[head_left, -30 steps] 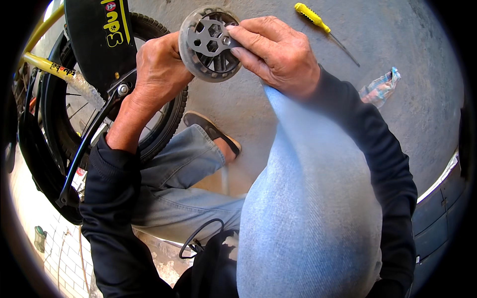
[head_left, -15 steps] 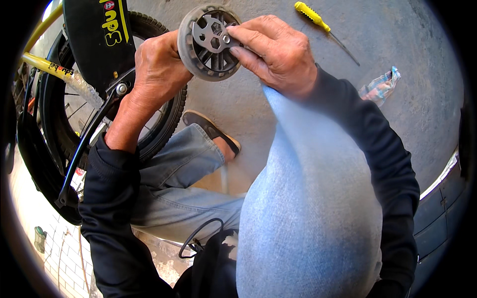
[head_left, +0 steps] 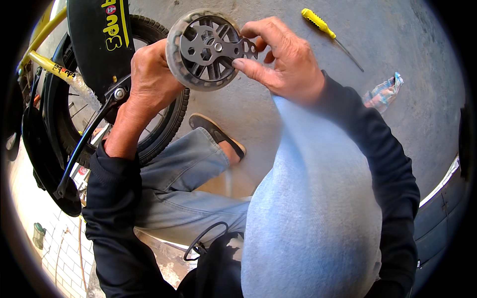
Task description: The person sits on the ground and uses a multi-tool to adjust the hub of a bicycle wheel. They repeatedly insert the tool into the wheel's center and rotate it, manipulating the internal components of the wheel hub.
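Observation:
My left hand (head_left: 151, 74) is closed around the far-left side of a small wheel (head_left: 178, 69) with a cloudy translucent tyre and dark spokes. A flat grey multi-hole spanner (head_left: 204, 45) lies across the wheel's face, over a shiny round bolt end at the hub. The spanner's toothed tail points right, between the parted thumb and forefinger of my right hand (head_left: 290, 62). My thumb tip is by the tail's lower edge, and my forefinger is above it. Behind the wheel, the fingers of my left hand are mostly hidden.
A bicycle wheel (head_left: 181, 111) with a knobbly tyre, a black guard (head_left: 97, 39) and a yellow frame tube (head_left: 54, 67) stand at left. On the grey floor at right lie a yellow-handled screwdriver (head_left: 318, 22) and a crumpled patterned cloth (head_left: 385, 92). Pale blue fabric (head_left: 313, 198) covers my knee.
The wheel has shifted slightly left and down and shows more of its face. My right fingers have spread from their pinch on the spanner, baring its toothed tail.

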Tool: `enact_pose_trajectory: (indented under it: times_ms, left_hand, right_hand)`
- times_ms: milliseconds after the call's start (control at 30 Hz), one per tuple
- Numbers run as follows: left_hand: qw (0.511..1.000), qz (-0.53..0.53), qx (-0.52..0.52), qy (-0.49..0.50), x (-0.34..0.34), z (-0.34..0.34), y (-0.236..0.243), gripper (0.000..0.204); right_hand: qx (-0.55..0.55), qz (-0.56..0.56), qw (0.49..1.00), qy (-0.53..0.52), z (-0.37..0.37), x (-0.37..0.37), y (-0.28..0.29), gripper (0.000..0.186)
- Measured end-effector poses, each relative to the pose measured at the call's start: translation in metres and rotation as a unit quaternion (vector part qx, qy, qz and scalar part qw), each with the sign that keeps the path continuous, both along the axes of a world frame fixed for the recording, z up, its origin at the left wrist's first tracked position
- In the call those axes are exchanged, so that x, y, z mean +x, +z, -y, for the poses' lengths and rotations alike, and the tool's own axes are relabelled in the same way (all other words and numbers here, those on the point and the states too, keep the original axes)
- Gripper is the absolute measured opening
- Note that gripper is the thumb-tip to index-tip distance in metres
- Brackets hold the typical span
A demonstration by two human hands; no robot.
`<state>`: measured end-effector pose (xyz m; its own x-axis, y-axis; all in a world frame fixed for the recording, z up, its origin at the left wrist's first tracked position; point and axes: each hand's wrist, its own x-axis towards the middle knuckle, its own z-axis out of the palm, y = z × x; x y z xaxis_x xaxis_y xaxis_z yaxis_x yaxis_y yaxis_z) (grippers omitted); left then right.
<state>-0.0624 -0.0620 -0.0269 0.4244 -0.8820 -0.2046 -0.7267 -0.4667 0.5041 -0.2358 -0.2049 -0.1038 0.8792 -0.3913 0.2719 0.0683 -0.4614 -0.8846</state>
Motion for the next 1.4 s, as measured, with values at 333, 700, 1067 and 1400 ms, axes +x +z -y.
enact_pose_trajectory:
  times_ms: [333,700,1067,1400]
  left_hand:
    - [1.000,-0.009,-0.006,-0.014,0.002,-0.002,0.003,0.021]
    - [1.000,0.006,-0.021,-0.021,0.005,-0.006,0.002,0.019]
    - [1.000,0.009,-0.002,-0.024,0.005,-0.005,0.003,0.022]
    - [1.000,-0.007,0.000,-0.022,0.005,-0.001,0.004,0.024]
  right_hand:
    - [0.480,-0.106,0.866,0.095,0.003,-0.002,-0.008,0.034]
    - [0.556,-0.116,0.818,0.087,0.011,0.009,-0.008,0.031]
    - [0.601,-0.111,0.789,0.061,0.033,0.039,0.007,0.025]
    - [0.603,-0.076,0.790,0.078,0.039,0.052,0.005,0.020]
